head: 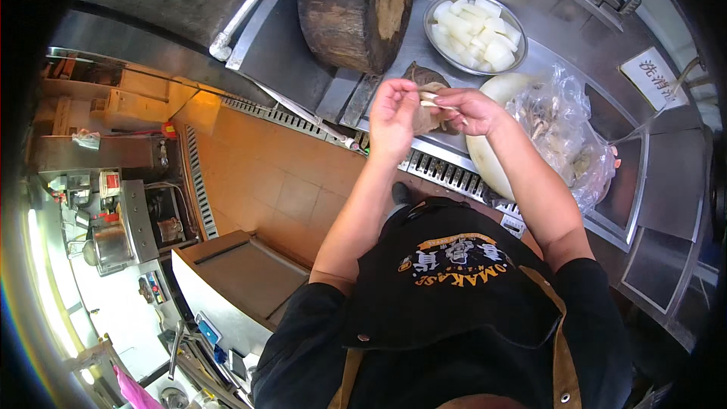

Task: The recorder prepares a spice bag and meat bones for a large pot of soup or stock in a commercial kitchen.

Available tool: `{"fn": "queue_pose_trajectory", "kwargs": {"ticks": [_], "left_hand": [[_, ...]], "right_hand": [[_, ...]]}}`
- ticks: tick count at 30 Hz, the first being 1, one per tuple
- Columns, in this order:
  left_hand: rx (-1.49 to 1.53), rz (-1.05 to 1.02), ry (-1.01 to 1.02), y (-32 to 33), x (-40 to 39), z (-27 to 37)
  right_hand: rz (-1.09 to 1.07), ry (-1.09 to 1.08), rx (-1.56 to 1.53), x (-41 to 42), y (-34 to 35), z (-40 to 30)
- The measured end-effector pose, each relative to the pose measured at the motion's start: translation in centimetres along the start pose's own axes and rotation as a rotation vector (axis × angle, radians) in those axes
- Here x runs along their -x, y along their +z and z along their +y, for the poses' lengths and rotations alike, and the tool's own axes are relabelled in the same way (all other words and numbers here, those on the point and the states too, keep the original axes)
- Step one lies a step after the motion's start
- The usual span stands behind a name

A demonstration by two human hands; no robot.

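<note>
Above the steel counter, my left hand and my right hand are close together. Between their fingers are thin pale pieces of food; their kind cannot be told. Both hands pinch at them. Under and behind the hands lies a brown, wrinkled leaf-like sheet. A steel bowl of cut white chunks, which look like radish, stands beyond my right hand. Beside my right forearm a clear plastic bag with pale dried pieces rests on a large whitish round thing, partly hidden.
A thick round wooden chopping block stands on its side at the top. Slotted drain grates run along the counter's foot. A white-sided cabinet stands behind at the lower left, with shelves and a steel pot further left.
</note>
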State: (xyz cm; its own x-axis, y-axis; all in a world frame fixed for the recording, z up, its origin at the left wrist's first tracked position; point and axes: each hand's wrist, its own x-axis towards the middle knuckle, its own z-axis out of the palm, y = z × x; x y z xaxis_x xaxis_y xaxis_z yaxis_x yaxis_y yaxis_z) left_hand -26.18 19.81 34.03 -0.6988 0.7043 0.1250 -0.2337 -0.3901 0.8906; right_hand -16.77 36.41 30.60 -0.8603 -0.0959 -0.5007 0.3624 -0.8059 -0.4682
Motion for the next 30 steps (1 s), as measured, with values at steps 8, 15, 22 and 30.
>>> {"fn": "queue_pose_trajectory", "kwargs": {"ticks": [8, 15, 22, 30], "left_hand": [[-0.009, 0.052, 0.112, 1.3, 1.1, -0.2], [0.182, 0.238, 0.221, 0.0, 0.6, 1.4], [0.179, 0.318, 0.259, 0.9, 0.4, 0.8], [-0.063, 0.132, 0.127, -1.1, -6.0, -7.4]], "right_hand": [[0.417, -0.125, -0.087, -2.5, 1.5, 0.5], [0.554, -0.267, 0.069, 1.7, 7.3, -3.1], [0.47, -0.371, 0.203, 3.9, 6.3, -5.1], [0.551, -0.498, 0.842, 5.6, 0.5, -1.0]]}}
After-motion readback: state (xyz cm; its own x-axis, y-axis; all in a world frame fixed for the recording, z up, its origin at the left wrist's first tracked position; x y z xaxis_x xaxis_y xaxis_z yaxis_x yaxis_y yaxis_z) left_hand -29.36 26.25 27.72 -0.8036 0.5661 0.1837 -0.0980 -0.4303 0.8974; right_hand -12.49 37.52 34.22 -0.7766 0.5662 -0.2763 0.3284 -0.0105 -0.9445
